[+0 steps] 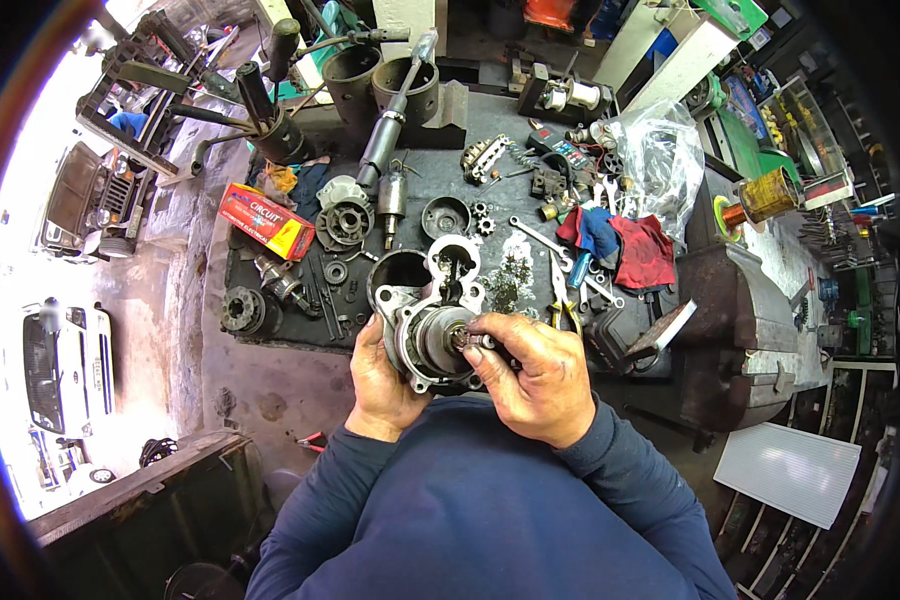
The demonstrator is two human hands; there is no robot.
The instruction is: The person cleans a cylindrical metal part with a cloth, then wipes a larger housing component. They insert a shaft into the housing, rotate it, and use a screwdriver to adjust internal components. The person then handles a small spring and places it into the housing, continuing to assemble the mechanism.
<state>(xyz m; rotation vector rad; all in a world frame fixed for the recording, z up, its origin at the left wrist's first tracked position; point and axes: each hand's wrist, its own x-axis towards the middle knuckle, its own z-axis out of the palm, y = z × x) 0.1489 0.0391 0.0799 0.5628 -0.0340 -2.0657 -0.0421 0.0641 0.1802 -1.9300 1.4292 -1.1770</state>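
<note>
Close in front of me, above the near edge of the workbench [460,130], is a cast metal starter-motor housing [467,262] with bolt lugs and a round body. My left hand [388,390] is wrapped around its left side and supports it. At its round opening sits a metal ring-shaped drive part [432,338]. The thumb and fingers of my right hand [540,378] pinch a small toothed pinion gear [478,341] at the centre of that opening. Part of the gear is covered by my fingers. Behind the housing stands a dark hollow cylinder [398,268].
Loose motor parts, an armature [392,195] and a red-yellow box [270,225] lie on the bench's left. To the right are a wrench [538,238], pliers [563,292], red cloth [645,252] and a clear plastic bag [670,150]. Large metal cylinders [352,88] stand at the back.
</note>
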